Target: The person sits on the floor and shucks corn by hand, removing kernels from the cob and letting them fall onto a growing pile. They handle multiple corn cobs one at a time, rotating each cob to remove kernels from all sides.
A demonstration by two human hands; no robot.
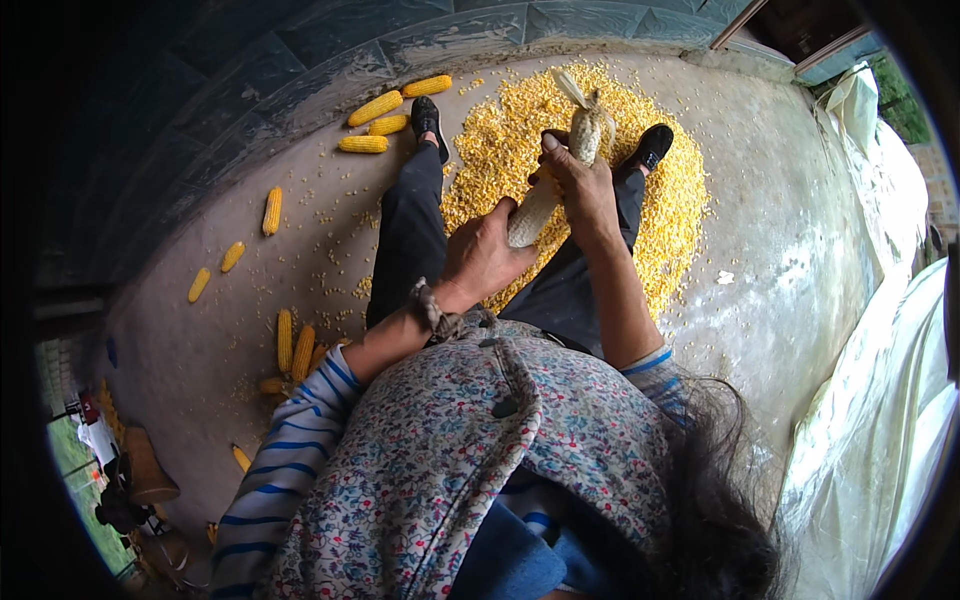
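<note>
My left hand is wrapped around the near end of a pale, mostly bare corn cob, which tilts up and to the right. A yellow patch of kernels shows near its far end. My right hand grips a second whitish cob, topped by a stalk and a dry strip of husk. The cobs meet or overlap by my right fingers, which partly hide the contact. Beneath both hands, a wide heap of loose yellow corn kernels spreads between and around my legs.
Several unshelled ears of corn lie near the tiled wall. Other ears rest on the concrete floor to my left, among scattered kernels. White sheeting runs along the right side. A brown container stands at lower left.
</note>
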